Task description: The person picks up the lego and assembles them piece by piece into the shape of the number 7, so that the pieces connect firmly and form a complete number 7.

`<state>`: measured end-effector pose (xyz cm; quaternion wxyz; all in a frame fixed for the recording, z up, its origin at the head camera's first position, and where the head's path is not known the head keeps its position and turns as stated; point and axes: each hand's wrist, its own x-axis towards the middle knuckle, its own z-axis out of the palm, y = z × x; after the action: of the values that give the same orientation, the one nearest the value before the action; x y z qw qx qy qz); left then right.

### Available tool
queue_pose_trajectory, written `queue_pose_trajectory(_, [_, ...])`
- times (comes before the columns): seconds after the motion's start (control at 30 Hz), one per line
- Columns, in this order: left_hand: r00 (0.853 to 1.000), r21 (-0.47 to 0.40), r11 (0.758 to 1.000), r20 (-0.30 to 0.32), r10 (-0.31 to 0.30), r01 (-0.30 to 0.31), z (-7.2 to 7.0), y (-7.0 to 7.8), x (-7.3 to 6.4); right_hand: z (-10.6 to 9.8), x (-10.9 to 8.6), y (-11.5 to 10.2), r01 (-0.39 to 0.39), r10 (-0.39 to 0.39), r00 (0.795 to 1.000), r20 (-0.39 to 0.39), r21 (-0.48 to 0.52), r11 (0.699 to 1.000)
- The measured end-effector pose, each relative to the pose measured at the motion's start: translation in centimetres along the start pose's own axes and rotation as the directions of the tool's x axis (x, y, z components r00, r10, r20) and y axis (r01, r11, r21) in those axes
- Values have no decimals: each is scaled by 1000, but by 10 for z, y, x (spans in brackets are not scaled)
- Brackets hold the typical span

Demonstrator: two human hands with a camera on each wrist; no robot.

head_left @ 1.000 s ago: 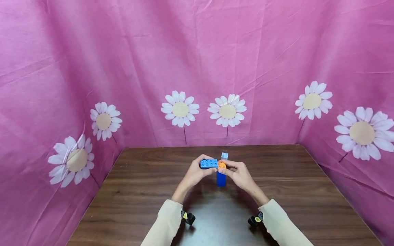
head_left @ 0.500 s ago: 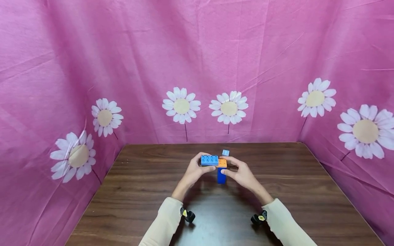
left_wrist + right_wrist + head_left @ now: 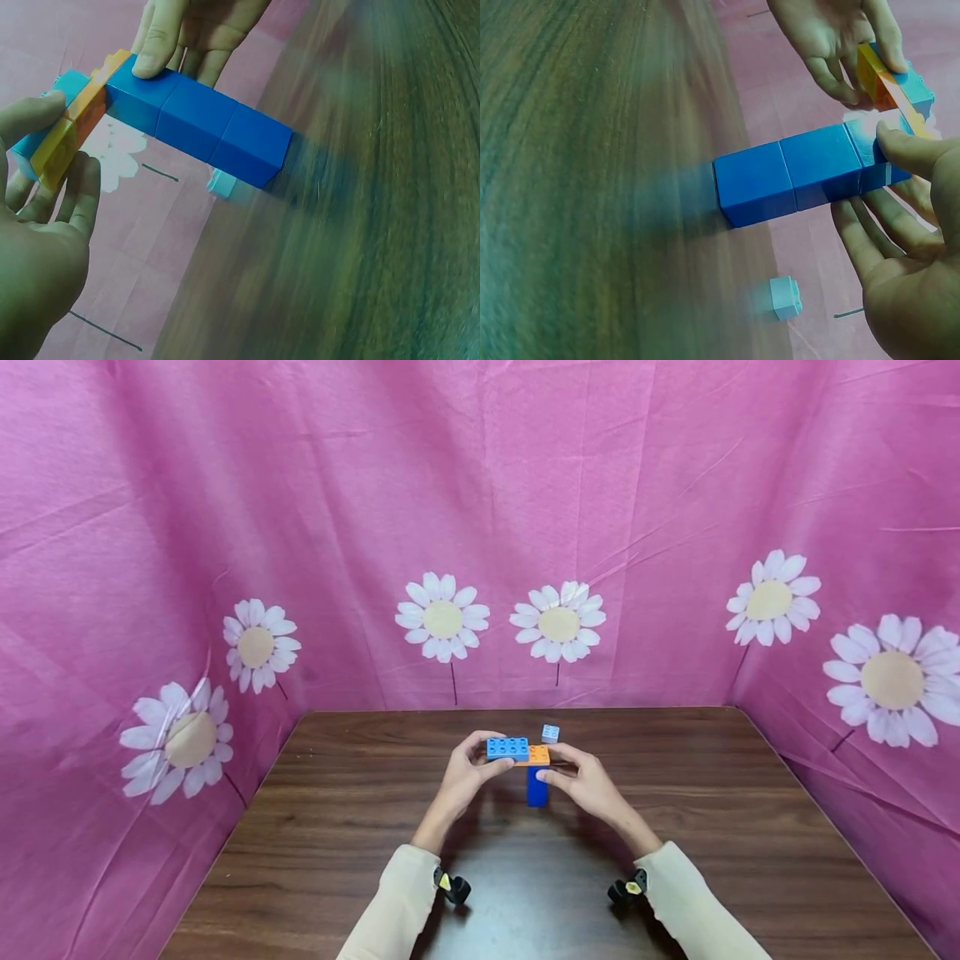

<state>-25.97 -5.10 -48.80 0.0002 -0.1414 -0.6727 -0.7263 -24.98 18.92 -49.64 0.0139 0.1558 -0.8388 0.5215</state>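
Note:
A dark blue tower [image 3: 537, 789] of three stacked toy building bricks stands upright on the table. On its top lies an orange brick [image 3: 539, 754], with a yellow brick [image 3: 51, 159] beside it, overhanging to the left. A longer light blue brick [image 3: 507, 747] with studs spans the top of these. My left hand [image 3: 463, 770] pinches the overhanging end, its thumb at the light blue and yellow bricks and its fingers behind. My right hand [image 3: 581, 777] grips the tower's uppermost dark blue brick, thumb in front and fingers on the far side.
A small pale blue brick [image 3: 551, 733] sits on the wooden table [image 3: 697, 810] just behind the tower. Pink cloth [image 3: 502, 485] printed with daisies hangs along the back and both sides. Black cameras [image 3: 453, 888] are strapped at the wrists.
My right hand has slid down from the orange brick to the top of the dark blue tower. My left thumb has shifted left along the light blue brick. The head view has tilted slightly.

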Motion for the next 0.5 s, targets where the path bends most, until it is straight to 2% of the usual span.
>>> queue_pose_trajectory(0.1, [1000,35,999,-6,12,-12,-2,2,-1,-7,2,1,30,-28,998,63,-22,999])
queue_pose_trajectory(0.23, [1000,53,999,-5,13,-13,-3,2,-1,-25,9,5,107,-104,985,139,-16,994])
queue_pose_trajectory(0.33, [1000,38,999,-10,13,-13,-3,1,-1,-38,20,10,125,-123,986,110,-7,992])
queue_pose_trajectory(0.5, [1000,-27,999,-1,28,-28,-1,1,0,-52,41,18,57,-57,998,7,-109,992])
